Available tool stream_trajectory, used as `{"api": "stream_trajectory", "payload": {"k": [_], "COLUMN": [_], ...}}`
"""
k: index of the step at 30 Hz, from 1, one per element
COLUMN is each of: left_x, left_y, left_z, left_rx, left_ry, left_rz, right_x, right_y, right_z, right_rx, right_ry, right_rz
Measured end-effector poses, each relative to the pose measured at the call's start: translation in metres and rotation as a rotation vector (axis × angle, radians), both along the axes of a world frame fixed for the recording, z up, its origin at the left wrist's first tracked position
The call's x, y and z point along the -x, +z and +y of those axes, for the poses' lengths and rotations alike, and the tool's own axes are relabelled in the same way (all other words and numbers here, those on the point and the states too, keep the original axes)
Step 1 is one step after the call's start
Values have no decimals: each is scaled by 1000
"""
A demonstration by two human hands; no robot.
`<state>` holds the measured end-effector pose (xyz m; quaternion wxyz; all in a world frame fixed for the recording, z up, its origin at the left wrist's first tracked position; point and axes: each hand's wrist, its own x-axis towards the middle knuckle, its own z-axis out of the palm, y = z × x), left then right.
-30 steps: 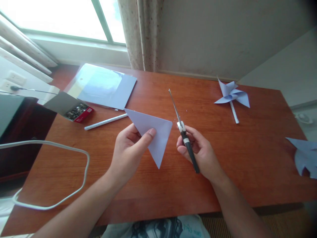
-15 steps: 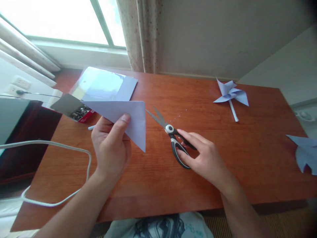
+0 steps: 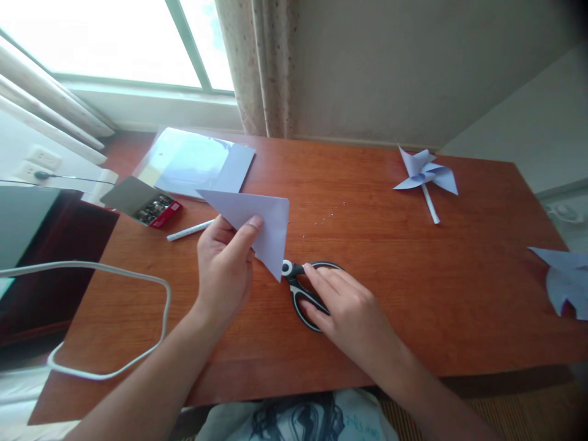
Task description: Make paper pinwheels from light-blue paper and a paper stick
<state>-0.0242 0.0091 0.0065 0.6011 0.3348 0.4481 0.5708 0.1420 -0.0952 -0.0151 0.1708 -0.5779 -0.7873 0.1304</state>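
Observation:
My left hand (image 3: 226,263) pinches a triangular piece of white paper (image 3: 269,229), apparently folded, with the thumb flat on top. Below and to the right, my right hand (image 3: 349,300) has its fingers around the handles of black-and-grey scissors (image 3: 294,288). The paper's lower corner hides the scissors' blades, and I cannot tell whether paper and blades touch. A rolled white paper stick (image 3: 190,230) lies just behind my left hand, its right end covered by the hand.
On the brown table (image 3: 413,294), a paper pinwheel (image 3: 426,174) on a stick lies back right. Paper scraps (image 3: 567,282) sit at the right edge. Back left are a plastic-sleeved paper pack (image 3: 202,162) and an open box of metal pins (image 3: 154,211). A white cable (image 3: 168,300) loops over the left side.
My right hand has brought the scissors left and nearer to me, their blades passing behind the paper. My left hand has shifted right with the paper, uncovering more of the paper stick.

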Motion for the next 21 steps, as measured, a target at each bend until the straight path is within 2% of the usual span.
{"api": "stream_trajectory", "payload": {"k": [10,16,21], "left_x": [-3,-5,-4], "left_y": [-6,-8,-12], "left_z": [-7,-9,-9], "left_rx": [49,67,80], "left_ry": [-141,-180,-184], "left_rz": [10,16,22], "right_x": [20,20,9], "right_y": [14,16,20], "right_z": [4,8,5], "right_rx": [39,135,165], "right_ry": [37,71,112], "right_rz": [-223,-170,-69]}}
